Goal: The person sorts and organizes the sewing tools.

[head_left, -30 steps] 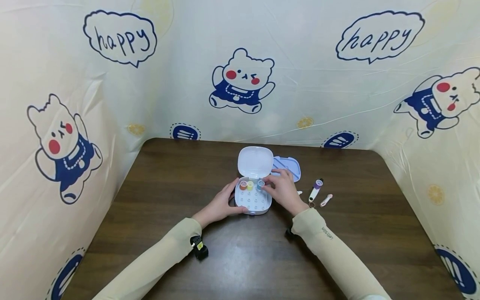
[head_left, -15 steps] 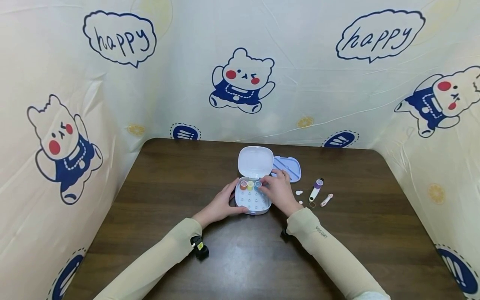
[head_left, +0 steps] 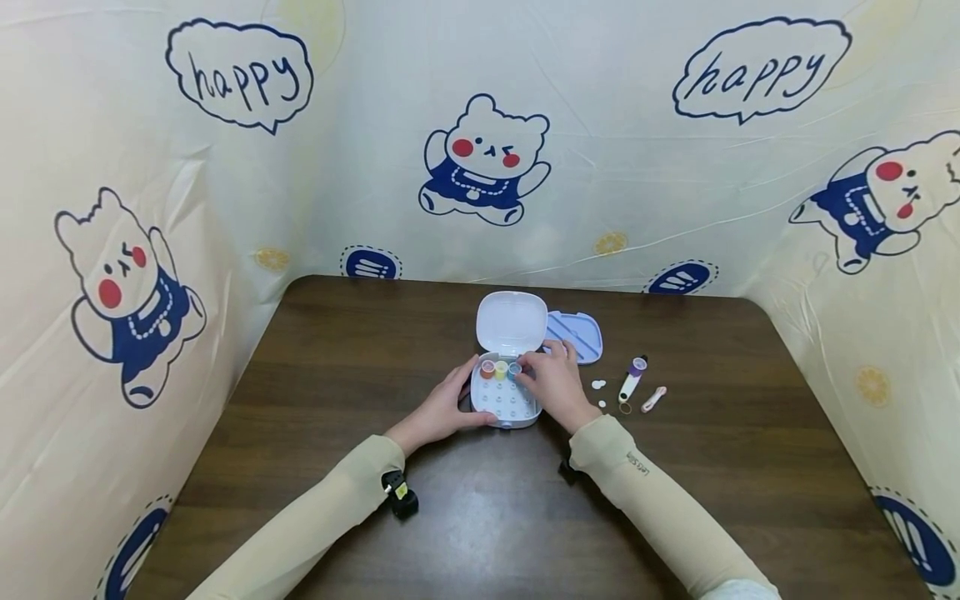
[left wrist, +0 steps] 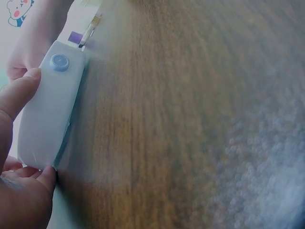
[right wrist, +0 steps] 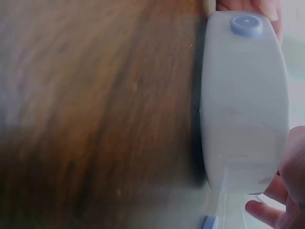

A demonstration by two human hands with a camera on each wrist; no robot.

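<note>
A small white box (head_left: 506,414) lies with its lid (head_left: 512,321) raised; rows of short pegs line its inside. My left hand (head_left: 442,408) grips its left side, thumb at the front corner. Along the back row stand an orange thread spool (head_left: 487,369) and a yellow one (head_left: 501,371). Beside the yellow one, my right hand (head_left: 561,387) pinches a blue thread spool (head_left: 514,370); whether it sits fully on its peg is hard to tell. Both wrist views show the box's outer wall (right wrist: 245,105) with a round blue latch button (left wrist: 59,62), and the spools are hidden there.
Behind my right hand lies a light blue tray-like piece (head_left: 585,333). To the right are small white discs (head_left: 597,385), a white stick-shaped item (head_left: 630,387) with a purple spool-like piece (head_left: 638,365) at its end, and a small pink-and-white item (head_left: 654,399).
My right hand has moved slightly left with the blue spool, bringing it closer to the yellow one. The white discs have come into view. My left hand stays on the box.
</note>
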